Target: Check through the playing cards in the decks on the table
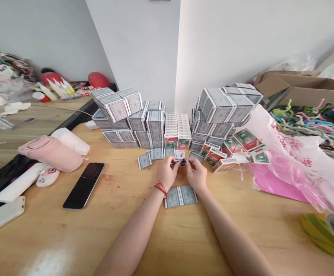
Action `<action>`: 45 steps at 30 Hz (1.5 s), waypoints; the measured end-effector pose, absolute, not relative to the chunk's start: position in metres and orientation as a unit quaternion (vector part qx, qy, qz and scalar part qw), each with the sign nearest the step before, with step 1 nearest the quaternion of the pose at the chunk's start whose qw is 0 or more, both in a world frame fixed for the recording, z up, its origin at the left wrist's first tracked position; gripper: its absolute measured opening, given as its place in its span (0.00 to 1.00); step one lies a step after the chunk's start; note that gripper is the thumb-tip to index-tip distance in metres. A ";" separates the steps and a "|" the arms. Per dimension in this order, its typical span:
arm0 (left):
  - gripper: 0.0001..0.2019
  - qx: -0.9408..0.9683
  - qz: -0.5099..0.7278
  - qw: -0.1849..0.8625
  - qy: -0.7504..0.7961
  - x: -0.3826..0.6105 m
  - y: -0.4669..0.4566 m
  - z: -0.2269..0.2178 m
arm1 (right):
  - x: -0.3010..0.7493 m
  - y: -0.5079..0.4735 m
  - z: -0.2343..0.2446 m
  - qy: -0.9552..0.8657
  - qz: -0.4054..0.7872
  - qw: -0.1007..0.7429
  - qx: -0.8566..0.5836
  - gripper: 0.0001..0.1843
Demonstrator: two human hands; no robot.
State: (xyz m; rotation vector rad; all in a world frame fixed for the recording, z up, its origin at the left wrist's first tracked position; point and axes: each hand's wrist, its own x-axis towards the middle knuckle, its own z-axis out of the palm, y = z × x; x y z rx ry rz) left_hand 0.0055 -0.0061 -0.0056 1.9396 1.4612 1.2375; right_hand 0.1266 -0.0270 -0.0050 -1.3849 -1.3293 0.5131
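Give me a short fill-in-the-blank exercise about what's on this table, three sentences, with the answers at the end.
The string bracelet on the wrist of the left hand is ____.
A black ____ lies on the wooden table to the left of the right hand.
The crumpled plastic bag on the right side of the table is mainly ____.

Missing words: red, smartphone, pink.

A black phone (83, 186) lies on a wooden table (178, 245), just beside a pink bottle (50, 153). On the right, a pink plastic bag (282, 180) spreads near a green-yellow tape roll (326, 234). Colorful pipe cleaners (305, 122) and a cardboard box (302, 88) sit behind it.
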 end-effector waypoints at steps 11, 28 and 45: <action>0.05 0.614 0.490 0.345 0.514 0.007 -0.003 -0.007 | 0.130 -0.019 -0.014 -0.453 0.299 0.606 -0.582 0.14; 0.10 0.469 0.521 0.543 0.462 0.008 0.001 -0.004 | 0.131 -0.022 -0.008 -0.532 0.298 0.560 -0.561 0.19; 0.11 0.538 0.499 0.495 0.464 0.011 -0.004 -0.003 | 0.137 -0.017 -0.011 -0.514 0.290 0.556 -0.585 0.14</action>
